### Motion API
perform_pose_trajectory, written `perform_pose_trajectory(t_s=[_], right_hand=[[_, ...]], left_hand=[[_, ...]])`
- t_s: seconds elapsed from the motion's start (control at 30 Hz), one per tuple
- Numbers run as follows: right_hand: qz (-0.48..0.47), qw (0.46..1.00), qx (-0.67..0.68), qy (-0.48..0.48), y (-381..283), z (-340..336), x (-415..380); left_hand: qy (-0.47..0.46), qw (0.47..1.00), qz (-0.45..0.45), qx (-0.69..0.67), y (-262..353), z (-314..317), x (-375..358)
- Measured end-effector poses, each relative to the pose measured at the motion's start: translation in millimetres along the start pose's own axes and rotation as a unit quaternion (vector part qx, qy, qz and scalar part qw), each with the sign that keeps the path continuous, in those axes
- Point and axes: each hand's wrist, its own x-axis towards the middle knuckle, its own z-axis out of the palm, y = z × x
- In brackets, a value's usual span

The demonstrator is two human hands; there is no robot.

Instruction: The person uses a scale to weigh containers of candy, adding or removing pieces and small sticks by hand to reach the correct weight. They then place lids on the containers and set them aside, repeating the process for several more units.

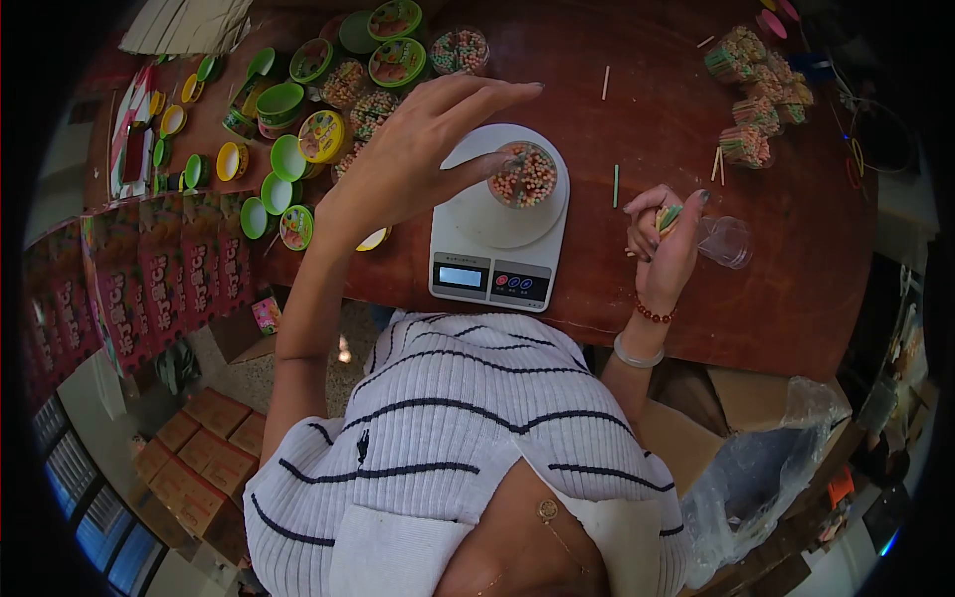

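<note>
A white digital kitchen scale (476, 224) stands in front of me with its display lit. On its round pan is a clear cup (523, 175) packed with thin coloured sticks, their ends facing up. My left hand (423, 144) reaches over the scale from the left, fingers stretched out and the thumb at the cup's rim. To the right of the scale, my right hand (665, 239) is closed around a small bunch of coloured sticks (668, 216). Right beside that hand, an unfilled clear plastic cup (728, 243) lies on the reddish-brown table (587, 269).
Green and yellow tubs and lids (288, 157) crowd the left, among more stick-filled cups (459, 50). Bundles of sticks (748, 145) lie at the back right. Loose sticks, including a green stick (616, 186), are scattered about. A cardboard box (766, 393) stands below the right table edge.
</note>
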Motion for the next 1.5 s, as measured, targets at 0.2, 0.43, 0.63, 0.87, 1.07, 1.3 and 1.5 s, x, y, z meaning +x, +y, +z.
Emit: perform_pose_trajectory(t_s=[0.2, 0.43, 0.63, 0.87, 1.07, 1.3, 1.5], right_hand=[[0.004, 1.0, -0.003, 0.009, 4.7, -4.2, 0.9], [-0.068, 0.98, -0.131, 0.129, 12.7, -15.7, 21.2], [-0.167, 0.781, -0.478, 0.364, -42.7, -24.1, 48.6], [0.026, 0.688, -0.664, 0.292, -79.8, -94.0, 118.0], [-0.168, 0.802, -0.554, 0.146, -84.2, -7.6, 50.7], [-0.159, 0.827, -0.529, -0.106, -24.4, 90.6, 12.6], [-0.128, 0.92, -0.354, -0.109, -62.7, 96.2, 1.4]], left_hand=[[-0.074, 0.997, 0.023, 0.003, 17.1, 11.0, -0.2], [-0.06, 0.997, 0.012, -0.048, -11.6, 31.2, 64.5], [-0.035, 0.976, -0.01, 0.216, -127.8, 33.4, 138.1], [0.034, 0.942, 0.056, 0.329, -92.6, 3.0, 130.5], [0.037, 0.993, -0.002, 0.11, 1.8, -42.5, 93.4], [0.012, 1.0, 0.006, 0.025, 23.4, -43.1, 47.9], [-0.053, 0.988, 0.102, -0.098, 35.1, -24.6, 28.9]])
